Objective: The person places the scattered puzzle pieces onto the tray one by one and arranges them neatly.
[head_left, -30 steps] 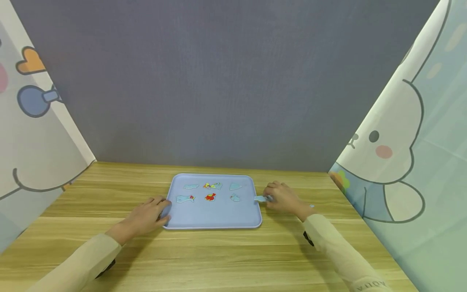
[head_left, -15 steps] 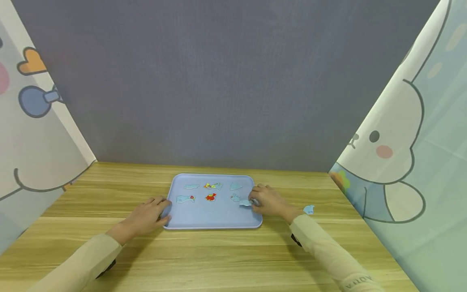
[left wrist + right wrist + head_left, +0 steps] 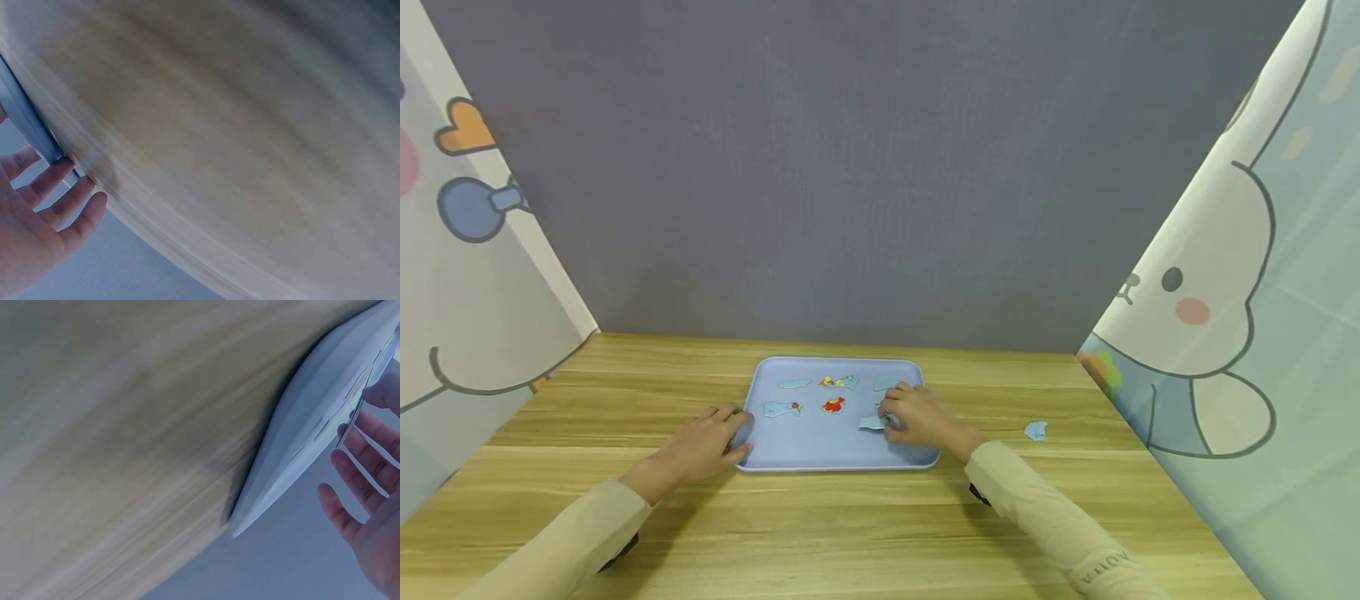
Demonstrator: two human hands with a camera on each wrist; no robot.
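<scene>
My left hand (image 3: 703, 442) rests at the left side of the pale blue tray (image 3: 835, 454), thumb and fingers spread along its rim. In the left wrist view its fingertips (image 3: 84, 184) lie right by the tray's edge. My right hand (image 3: 921, 421) reaches over the tray's right part and pinches a flat light-blue puzzle piece (image 3: 872, 423) between thumb and fingers. Beyond it lie a red piece (image 3: 833, 406), a yellow-and-blue piece (image 3: 838, 382) and, on the left, two light-blue pieces, one long (image 3: 782, 409) and one narrow (image 3: 794, 383). My right hand partly hides another light-blue piece (image 3: 883, 382).
One loose light-blue piece (image 3: 1036, 430) lies on the wooden table (image 3: 820, 533), right of the tray. A grey panel (image 3: 850, 167) rises behind the table, with cartoon-printed cloth (image 3: 1210, 292) at both sides.
My right hand has carried the light-blue piece leftward, from beyond the tray's right rim to over the tray. The loose piece on the table has come into view. My left hand has stayed put.
</scene>
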